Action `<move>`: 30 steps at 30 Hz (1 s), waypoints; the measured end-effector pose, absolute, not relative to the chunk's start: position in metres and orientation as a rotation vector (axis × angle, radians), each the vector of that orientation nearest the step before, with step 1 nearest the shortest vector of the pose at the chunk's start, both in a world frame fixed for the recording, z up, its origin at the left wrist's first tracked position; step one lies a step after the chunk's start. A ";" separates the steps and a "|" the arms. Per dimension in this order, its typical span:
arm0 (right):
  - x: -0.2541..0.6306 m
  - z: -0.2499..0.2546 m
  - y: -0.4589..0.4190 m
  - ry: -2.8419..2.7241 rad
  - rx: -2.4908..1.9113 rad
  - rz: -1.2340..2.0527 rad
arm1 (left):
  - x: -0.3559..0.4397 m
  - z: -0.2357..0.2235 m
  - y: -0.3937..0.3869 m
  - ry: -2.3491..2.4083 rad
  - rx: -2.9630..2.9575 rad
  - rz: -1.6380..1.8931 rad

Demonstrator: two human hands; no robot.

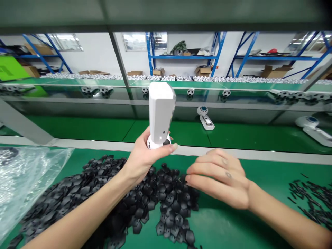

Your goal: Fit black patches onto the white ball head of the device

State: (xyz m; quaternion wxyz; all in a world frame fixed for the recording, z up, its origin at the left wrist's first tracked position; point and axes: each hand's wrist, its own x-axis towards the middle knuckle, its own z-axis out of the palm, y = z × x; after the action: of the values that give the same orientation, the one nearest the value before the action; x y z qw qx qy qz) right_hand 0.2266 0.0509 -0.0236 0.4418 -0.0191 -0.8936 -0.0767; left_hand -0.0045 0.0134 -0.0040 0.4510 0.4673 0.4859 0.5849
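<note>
My left hand (145,152) is wrapped round the lower, rounded end of a white plastic device (161,114). Its long boxy body stands upright, with a small dark slot low on the near face and a bit of black at the round base. My right hand (220,176) hovers at the right side of a heap of black pentagon-shaped plastic pieces (171,204). Its fingers are curled and pressed together, the tips over the pieces; whatever they may pinch is hidden. More of the black pieces lie under and behind my left forearm.
A clear plastic bag (28,183) lies at left, thin black strips (311,200) at right. Beyond a white rail (233,154), similar white devices (206,119) lie on a green conveyor belt (103,129). Football-patterned balls (190,92) line a shelf behind; a grey beam crosses overhead.
</note>
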 end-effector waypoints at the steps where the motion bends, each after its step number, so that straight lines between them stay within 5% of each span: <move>1: 0.229 -0.022 0.050 -2.212 -0.036 -0.240 | -0.005 -0.005 0.014 1.222 1.165 1.441; 14: 0.243 -0.007 0.050 -2.183 0.033 -0.284 | -0.006 -0.009 0.014 1.125 1.161 1.428; 30: 0.226 0.017 0.059 -1.800 -0.668 1.196 | -0.001 -0.018 -0.002 1.094 2.333 1.482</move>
State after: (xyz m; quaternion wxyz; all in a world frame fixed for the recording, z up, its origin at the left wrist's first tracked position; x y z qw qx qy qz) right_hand 0.2260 0.0592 0.0174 0.4256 -0.2671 -0.7201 0.4785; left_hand -0.0014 -0.0016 -0.0181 0.0844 0.7821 0.3668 0.4967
